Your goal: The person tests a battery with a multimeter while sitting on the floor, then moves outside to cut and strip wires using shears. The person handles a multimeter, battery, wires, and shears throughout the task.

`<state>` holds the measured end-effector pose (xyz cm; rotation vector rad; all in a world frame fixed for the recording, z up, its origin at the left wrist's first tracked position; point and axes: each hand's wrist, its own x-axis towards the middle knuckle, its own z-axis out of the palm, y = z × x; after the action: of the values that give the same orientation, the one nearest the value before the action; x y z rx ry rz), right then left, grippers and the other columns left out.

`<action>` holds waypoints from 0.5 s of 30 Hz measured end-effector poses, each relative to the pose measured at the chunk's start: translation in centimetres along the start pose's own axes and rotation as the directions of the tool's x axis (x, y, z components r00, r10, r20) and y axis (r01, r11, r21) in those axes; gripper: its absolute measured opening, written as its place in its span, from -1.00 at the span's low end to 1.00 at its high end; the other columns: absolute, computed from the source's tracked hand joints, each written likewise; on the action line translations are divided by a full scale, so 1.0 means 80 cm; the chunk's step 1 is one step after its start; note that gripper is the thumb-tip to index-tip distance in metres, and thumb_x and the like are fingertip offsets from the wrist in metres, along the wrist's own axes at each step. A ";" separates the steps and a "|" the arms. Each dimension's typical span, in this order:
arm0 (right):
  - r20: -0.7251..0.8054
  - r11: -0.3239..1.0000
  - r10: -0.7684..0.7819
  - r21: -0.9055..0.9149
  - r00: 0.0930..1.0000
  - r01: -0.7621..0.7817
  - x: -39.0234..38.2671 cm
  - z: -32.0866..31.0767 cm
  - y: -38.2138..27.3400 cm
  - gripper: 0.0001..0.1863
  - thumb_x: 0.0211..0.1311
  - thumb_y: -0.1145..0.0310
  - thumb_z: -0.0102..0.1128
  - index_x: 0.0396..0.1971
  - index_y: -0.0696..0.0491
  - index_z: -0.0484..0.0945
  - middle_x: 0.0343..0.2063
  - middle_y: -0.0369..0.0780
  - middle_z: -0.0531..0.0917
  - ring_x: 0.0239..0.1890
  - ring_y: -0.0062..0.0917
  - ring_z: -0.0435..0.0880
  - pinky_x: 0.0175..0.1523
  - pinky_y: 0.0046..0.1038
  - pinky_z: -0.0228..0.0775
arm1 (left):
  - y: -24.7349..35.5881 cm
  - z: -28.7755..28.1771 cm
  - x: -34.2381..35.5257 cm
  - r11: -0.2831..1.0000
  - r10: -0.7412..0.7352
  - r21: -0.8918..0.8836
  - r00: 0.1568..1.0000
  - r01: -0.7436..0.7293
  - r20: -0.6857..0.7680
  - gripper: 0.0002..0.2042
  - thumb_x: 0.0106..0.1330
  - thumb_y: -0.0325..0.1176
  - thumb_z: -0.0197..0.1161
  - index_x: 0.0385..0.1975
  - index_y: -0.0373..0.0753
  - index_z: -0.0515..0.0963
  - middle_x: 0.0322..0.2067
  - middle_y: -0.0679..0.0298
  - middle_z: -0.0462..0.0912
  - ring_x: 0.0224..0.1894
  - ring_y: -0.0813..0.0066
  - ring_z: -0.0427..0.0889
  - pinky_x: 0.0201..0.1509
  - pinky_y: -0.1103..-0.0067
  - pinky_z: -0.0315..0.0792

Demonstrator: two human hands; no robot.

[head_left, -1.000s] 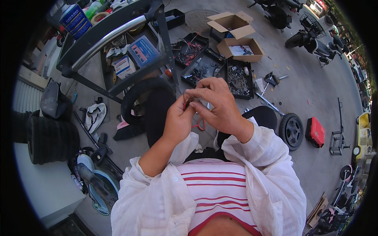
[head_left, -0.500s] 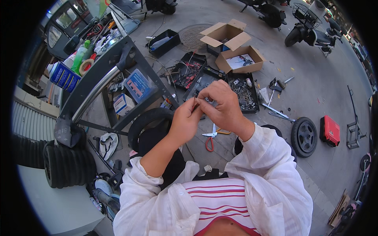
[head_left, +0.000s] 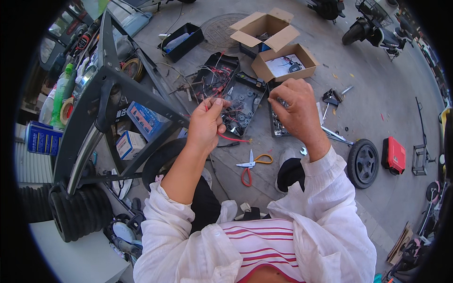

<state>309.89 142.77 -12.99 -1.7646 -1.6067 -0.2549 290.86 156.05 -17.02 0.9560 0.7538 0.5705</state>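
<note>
Pinched in my left hand [head_left: 206, 123] is a red wire [head_left: 233, 139], its bare end pointing right over the ground. My right hand [head_left: 298, 111] is raised apart from it, with thumb and fingertips pressed together; whatever they hold, if anything, is too small to make out. Below and between the hands, scissors [head_left: 253, 163] with one red and one orange handle lie open on the pavement. Beyond my left hand is a black tray [head_left: 225, 61] heaped with red and dark wires. A tray of round metal parts [head_left: 245, 108] sits between the hands; another parts tray is partly hidden behind my right hand.
A dark metal frame [head_left: 141, 89] stands at left, near a blue tin [head_left: 43, 137] and stacked tyres [head_left: 82, 210]. Open cardboard boxes [head_left: 306, 61] sit ahead. To the right are a small wheel [head_left: 362, 162], a red case [head_left: 394, 154] and a parked scooter [head_left: 377, 40].
My hands were together at the centre and have drawn apart, left hand leftward, right hand rightward. The red wire now shows clearly in the left hand. The view has shifted slightly.
</note>
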 end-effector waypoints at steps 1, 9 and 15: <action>0.060 0.997 0.005 0.072 0.998 -0.009 0.000 0.010 -0.010 -0.91 -0.05 0.46 0.30 -0.50 0.03 0.57 -0.48 -0.25 0.52 -0.32 -0.33 0.47 -0.16 -0.32 0.24 | -0.002 0.006 -0.001 1.000 -0.006 -0.014 1.000 0.007 0.025 -0.87 0.43 -0.29 0.07 -0.28 -0.20 0.46 -0.45 0.43 0.49 -0.71 0.82 0.13 -0.67 0.76 0.15; 0.009 0.978 -0.005 0.210 1.000 0.003 0.007 0.041 -0.038 -0.94 -0.03 0.42 0.29 -0.51 -0.01 0.58 -0.49 -0.28 0.51 -0.34 -0.35 0.46 -0.19 -0.33 0.21 | -0.007 0.032 -0.015 0.994 -0.065 -0.085 0.993 0.074 0.102 -0.90 0.43 -0.29 0.06 -0.26 -0.16 0.39 -0.39 0.40 0.55 -0.70 0.81 0.17 -0.67 0.73 0.24; -0.016 0.987 -0.022 0.158 1.000 0.024 0.005 0.045 -0.043 -0.93 -0.03 0.41 0.31 -0.51 -0.01 0.58 -0.50 -0.30 0.51 -0.34 -0.36 0.47 -0.19 -0.33 0.21 | -0.005 0.026 -0.023 0.991 -0.094 -0.087 0.990 0.103 0.105 -0.93 0.42 -0.31 0.09 -0.27 -0.12 0.39 -0.44 0.45 0.48 -0.70 0.82 0.17 -0.68 0.77 0.12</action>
<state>305.64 145.22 -14.05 -1.6208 -1.5932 -0.1459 291.42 153.48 -16.04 0.8507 0.6751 0.4634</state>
